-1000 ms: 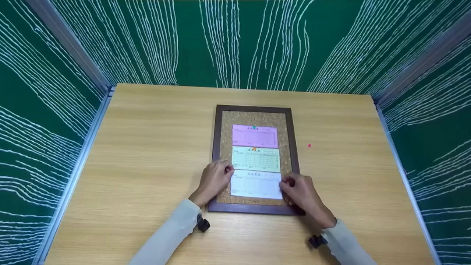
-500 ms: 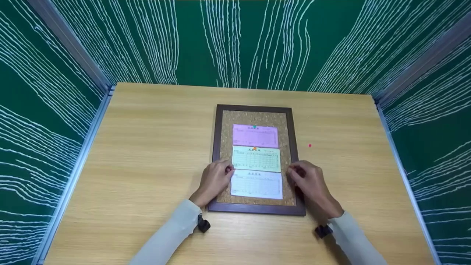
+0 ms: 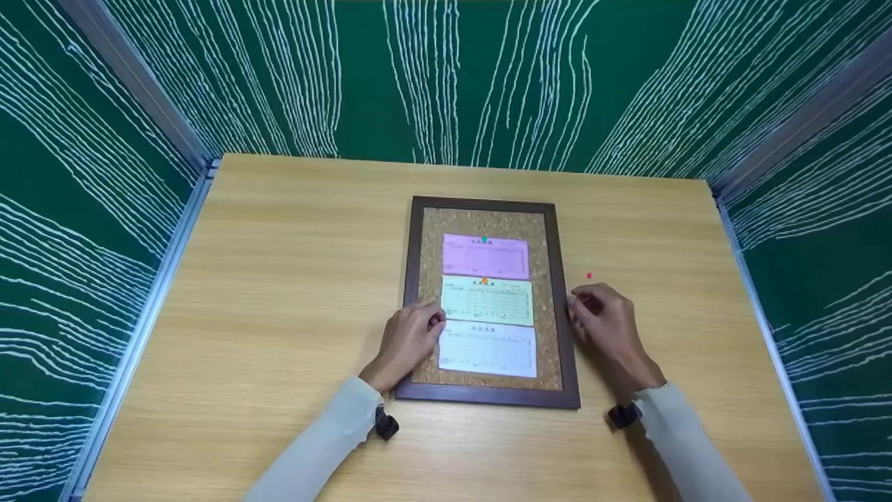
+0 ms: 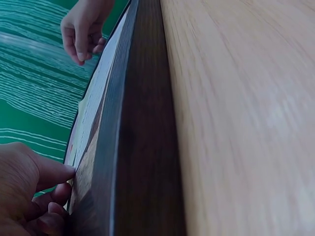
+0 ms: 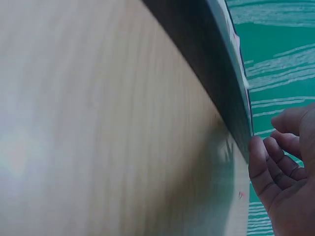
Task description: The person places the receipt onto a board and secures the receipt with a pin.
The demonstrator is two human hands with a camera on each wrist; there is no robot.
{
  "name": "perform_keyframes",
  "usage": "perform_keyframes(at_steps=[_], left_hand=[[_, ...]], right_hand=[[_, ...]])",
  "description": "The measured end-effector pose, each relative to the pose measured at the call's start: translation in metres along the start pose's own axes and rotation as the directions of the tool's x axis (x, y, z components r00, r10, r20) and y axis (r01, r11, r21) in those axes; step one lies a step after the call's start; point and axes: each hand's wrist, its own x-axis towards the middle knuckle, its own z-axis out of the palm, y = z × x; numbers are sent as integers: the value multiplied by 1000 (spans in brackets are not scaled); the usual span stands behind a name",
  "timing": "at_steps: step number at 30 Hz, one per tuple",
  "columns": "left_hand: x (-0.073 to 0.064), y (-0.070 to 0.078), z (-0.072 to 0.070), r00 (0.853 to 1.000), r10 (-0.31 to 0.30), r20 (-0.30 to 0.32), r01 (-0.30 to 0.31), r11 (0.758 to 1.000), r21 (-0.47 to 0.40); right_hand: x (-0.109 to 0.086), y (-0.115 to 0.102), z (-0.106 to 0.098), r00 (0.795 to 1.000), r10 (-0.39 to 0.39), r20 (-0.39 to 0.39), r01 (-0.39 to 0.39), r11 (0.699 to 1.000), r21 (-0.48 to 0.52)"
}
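A framed corkboard point(image 3: 488, 220) lies on the table, bearing three printed paper slips one below another. The purple slip point(image 3: 486, 258) has a green pushpin point(image 3: 483, 239) at its top, and the pale green slip point(image 3: 486, 303) has an orange pushpin point(image 3: 484, 281). Lowest lies a white slip point(image 3: 488, 352), with no pin showing in it. My left hand point(image 3: 411, 338) pinches this white slip near its upper left corner. Just right of the frame, my right hand point(image 3: 610, 324) hovers with loosely bent fingers and nothing in them. A pink pushpin point(image 3: 589, 275) lies slightly beyond its fingertips.
The light wooden table point(image 3: 293, 251) extends around the board. Green panels point(image 3: 474, 84) with white wavy lines rise at the back and both sides, joined by grey posts. The board's dark raised frame point(image 4: 147, 118) runs beside the left hand.
My right hand has left the white slip's right edge and moved right and away from me, across the frame toward the pink pushpin. The left hand keeps its place on the slip.
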Motion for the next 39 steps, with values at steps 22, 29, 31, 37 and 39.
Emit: perform_keyframes(at_steps=[22, 29, 31, 37, 39], left_hand=[[1, -9, -13, 976, 171, 136, -188, 975, 122], [-2, -13, -16, 968, 192, 163, -217, 963, 159], [-3, -15, -17, 966, 187, 179, -215, 966, 147], [-7, -24, -19, 960, 163, 229, -184, 980, 72], [-9, -26, -20, 955, 156, 251, -175, 983, 55]], right_hand=[[9, 18, -6, 999, 25, -45, -27, 999, -36], [13, 23, -8, 996, 65, -65, -64, 998, 14], [13, 24, -8, 995, 71, -65, -69, 997, 24], [16, 31, -9, 996, 65, -65, -63, 998, 22], [17, 34, -9, 996, 73, -57, -72, 997, 23]])
